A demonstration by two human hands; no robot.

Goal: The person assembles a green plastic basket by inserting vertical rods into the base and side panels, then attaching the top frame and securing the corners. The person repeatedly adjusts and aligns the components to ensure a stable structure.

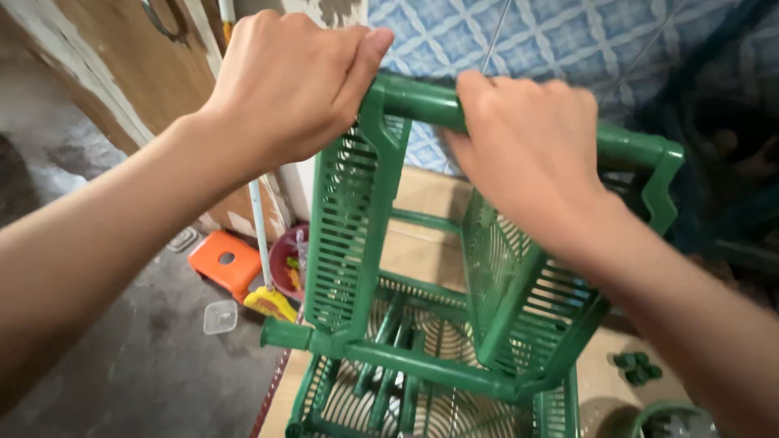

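Close below the camera, the left hand (pixel 288 81) curls tight over the corner of a green plastic rack (pixel 422 324), and the right hand (pixel 531 154) wraps fully around its top bar. The rack stands beneath both arms. Farther down on the grey floor (pixel 146 365) lie an orange stool (pixel 225 261), a clear lid (pixel 220 317) and a maroon bucket (pixel 284 264).
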